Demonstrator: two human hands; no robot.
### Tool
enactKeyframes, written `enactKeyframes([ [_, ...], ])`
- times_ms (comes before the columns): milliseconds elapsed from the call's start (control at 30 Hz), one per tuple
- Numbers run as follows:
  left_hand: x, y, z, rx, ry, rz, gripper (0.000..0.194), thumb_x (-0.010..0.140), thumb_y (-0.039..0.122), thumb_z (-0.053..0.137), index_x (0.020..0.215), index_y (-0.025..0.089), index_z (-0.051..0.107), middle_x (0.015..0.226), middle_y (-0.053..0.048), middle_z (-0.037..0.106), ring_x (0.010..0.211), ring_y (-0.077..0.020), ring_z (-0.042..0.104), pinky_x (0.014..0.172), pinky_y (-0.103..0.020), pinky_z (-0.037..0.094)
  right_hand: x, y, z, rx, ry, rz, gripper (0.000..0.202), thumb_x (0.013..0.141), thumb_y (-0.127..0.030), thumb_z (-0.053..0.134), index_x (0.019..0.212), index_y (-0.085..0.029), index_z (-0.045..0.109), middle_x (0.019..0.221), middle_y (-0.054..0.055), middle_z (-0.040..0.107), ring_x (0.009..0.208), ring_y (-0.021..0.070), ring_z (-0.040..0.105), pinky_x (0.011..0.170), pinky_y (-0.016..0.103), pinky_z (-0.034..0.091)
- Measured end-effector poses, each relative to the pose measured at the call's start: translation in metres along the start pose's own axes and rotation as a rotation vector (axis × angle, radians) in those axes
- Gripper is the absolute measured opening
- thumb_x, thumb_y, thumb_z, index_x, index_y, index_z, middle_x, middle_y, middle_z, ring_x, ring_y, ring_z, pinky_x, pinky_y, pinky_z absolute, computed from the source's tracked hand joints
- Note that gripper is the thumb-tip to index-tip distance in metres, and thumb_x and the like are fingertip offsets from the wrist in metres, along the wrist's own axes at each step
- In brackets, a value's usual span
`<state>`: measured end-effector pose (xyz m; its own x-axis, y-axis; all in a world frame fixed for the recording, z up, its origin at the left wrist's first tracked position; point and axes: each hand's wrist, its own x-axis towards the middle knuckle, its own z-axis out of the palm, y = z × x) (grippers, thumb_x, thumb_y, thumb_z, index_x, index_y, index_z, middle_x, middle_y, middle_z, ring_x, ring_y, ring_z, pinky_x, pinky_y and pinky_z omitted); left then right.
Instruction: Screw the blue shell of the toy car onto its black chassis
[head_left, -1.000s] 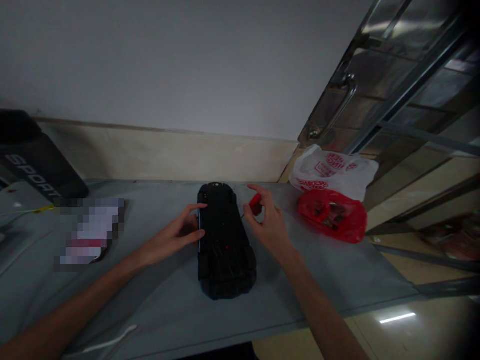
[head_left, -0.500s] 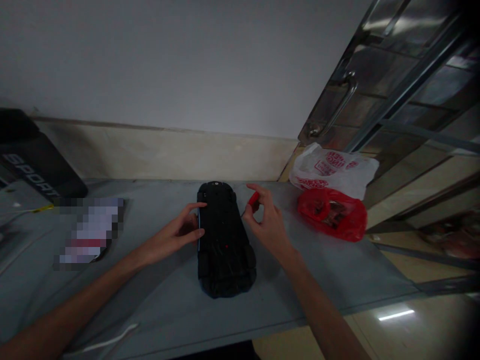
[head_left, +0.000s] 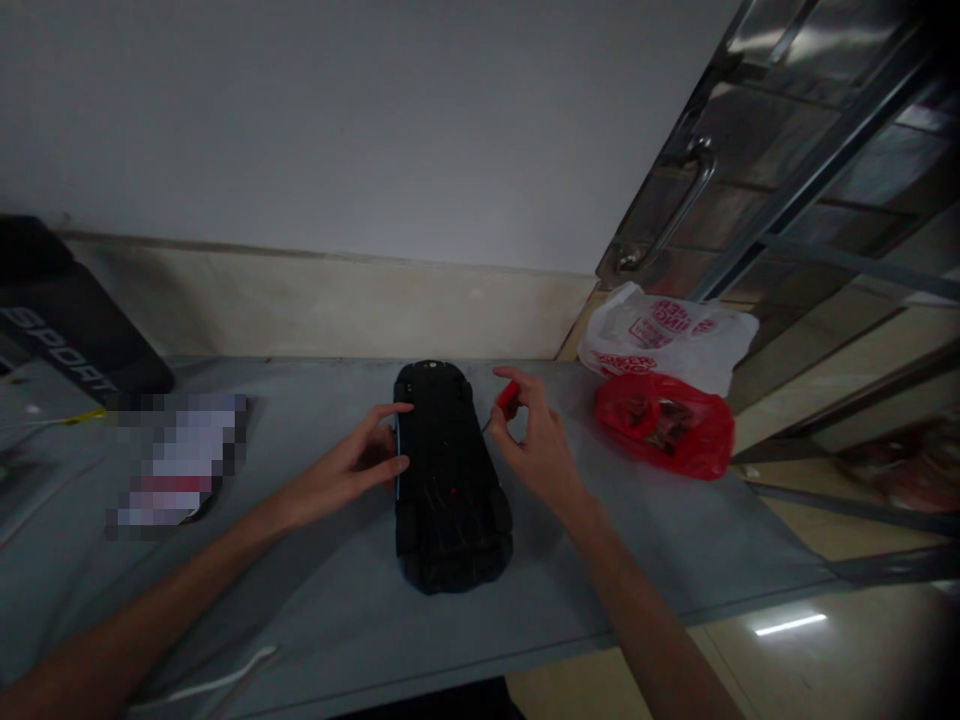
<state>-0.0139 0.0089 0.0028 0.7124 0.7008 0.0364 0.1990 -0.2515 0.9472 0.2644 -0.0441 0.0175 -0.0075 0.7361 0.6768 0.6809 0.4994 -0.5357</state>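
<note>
A toy car (head_left: 446, 470) lies upside down on the grey table, its black underside and wheels facing up. Along its left edge, my left hand (head_left: 360, 460) grips it, with thumb and forefinger resting on the underside and the other fingers hidden by the car's side. My right hand (head_left: 536, 440) is beside the car's right edge. Between its thumb and fingers it pinches a red-handled screwdriver (head_left: 508, 396), whose thin dark shaft points down-left to the car's side. I cannot tell whether the tip touches the car.
To the right lie a red plastic bag (head_left: 694, 430) and a white plastic bag (head_left: 667, 335), near a metal door handle (head_left: 694, 195). A blurred-out flat item (head_left: 184, 455) and a black SPORT box (head_left: 82, 330) are at left. A white cable (head_left: 217, 683) lies near the front edge.
</note>
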Motion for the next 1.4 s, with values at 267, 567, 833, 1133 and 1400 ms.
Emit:
enactKeyframes([
  [267, 0.001, -0.001, -0.001, 0.004, -0.002, 0.012, 0.061, 0.103, 0.042, 0.058, 0.156, 0.031, 0.030, 0.086, 0.004, 0.053, 0.080, -0.0174, 0.055, 0.077, -0.033, 0.043, 0.002, 0.012, 0.002, 0.209, 0.051, 0.243, 0.037, 0.092, -0.026, 0.055, 0.128, -0.024, 0.048, 0.087, -0.002, 0.058, 0.078, 0.0168, 0.060, 0.065, 0.028, 0.048],
  [567, 0.000, -0.001, 0.001, -0.031, -0.005, 0.047, 0.062, 0.102, 0.041, 0.060, 0.154, 0.026, 0.030, 0.083, 0.005, 0.052, 0.078, -0.0173, 0.054, 0.076, -0.034, 0.043, 0.012, -0.003, 0.003, 0.297, 0.095, 0.343, 0.025, 0.092, -0.039, 0.061, 0.110, -0.025, 0.051, 0.076, -0.004, 0.058, 0.069, 0.0165, 0.059, 0.066, 0.029, 0.046],
  [833, 0.000, -0.005, 0.001, -0.076, -0.020, 0.067, 0.064, 0.101, 0.042, 0.061, 0.153, 0.024, 0.031, 0.082, 0.005, 0.055, 0.078, -0.0176, 0.057, 0.077, -0.034, 0.045, 0.028, -0.060, 0.020, 0.101, -0.271, 0.100, 0.020, 0.098, -0.034, 0.057, 0.116, -0.026, 0.052, 0.089, -0.001, 0.067, 0.079, 0.0165, 0.066, 0.077, 0.030, 0.050],
  [1133, 0.000, -0.007, 0.000, -0.083, -0.028, 0.076, 0.063, 0.101, 0.044, 0.061, 0.153, 0.024, 0.031, 0.083, 0.004, 0.057, 0.080, -0.0188, 0.060, 0.079, -0.036, 0.048, 0.043, -0.067, 0.023, -0.124, -0.432, -0.013, 0.014, 0.100, -0.029, 0.057, 0.113, -0.025, 0.055, 0.091, 0.000, 0.071, 0.077, 0.0156, 0.064, 0.077, 0.028, 0.047],
  [1400, -0.001, -0.006, 0.003, -0.060, 0.009, 0.039, 0.065, 0.100, 0.043, 0.062, 0.153, 0.024, 0.029, 0.084, 0.003, 0.058, 0.078, -0.0191, 0.057, 0.078, -0.037, 0.046, 0.077, -0.093, 0.026, -0.458, -0.597, -0.168, 0.028, 0.111, -0.039, 0.041, 0.107, -0.022, 0.063, 0.094, 0.007, 0.076, 0.084, 0.0189, 0.068, 0.075, 0.031, 0.039],
])
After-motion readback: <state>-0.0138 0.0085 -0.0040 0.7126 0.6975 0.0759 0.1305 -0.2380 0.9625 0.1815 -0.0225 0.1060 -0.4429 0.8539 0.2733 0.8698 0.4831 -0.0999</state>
